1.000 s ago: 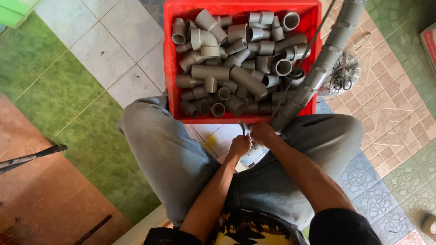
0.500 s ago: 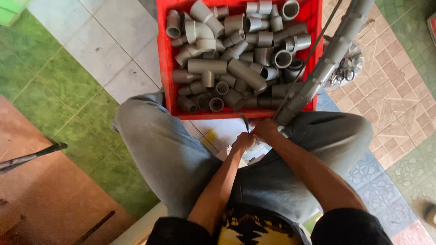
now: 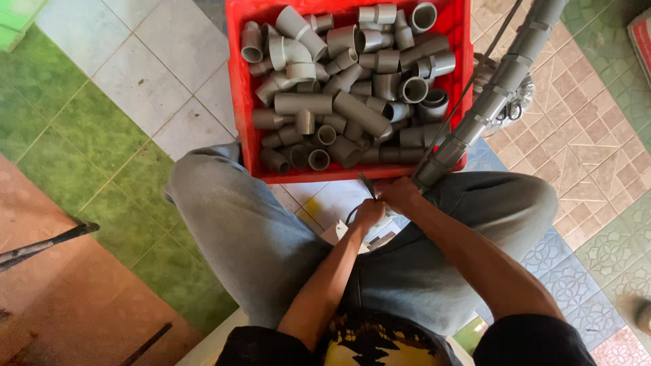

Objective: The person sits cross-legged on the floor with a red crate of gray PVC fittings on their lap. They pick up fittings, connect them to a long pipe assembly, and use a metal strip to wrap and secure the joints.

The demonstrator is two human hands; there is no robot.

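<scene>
**Both hands closed at the foot of a long grey pipe**

Seated, knees in grey trousers (image 3: 271,237) spread wide over the tiled floor (image 3: 135,88). Between the knees, left hand (image 3: 369,213) curled shut on a thin dark strap or blade (image 3: 366,184); which of the two, too small to tell. Just beside it at 1 o'clock, right hand (image 3: 400,193) wrapped around the lower end of the long grey pipe (image 3: 488,102), built of jointed sections and slanting away toward 1 o'clock past the top edge. Farther off at 12 o'clock, a red crate (image 3: 237,95) heaped with grey pipe fittings (image 3: 346,88), elbows and couplers, pipe leaning along its right rim
</scene>
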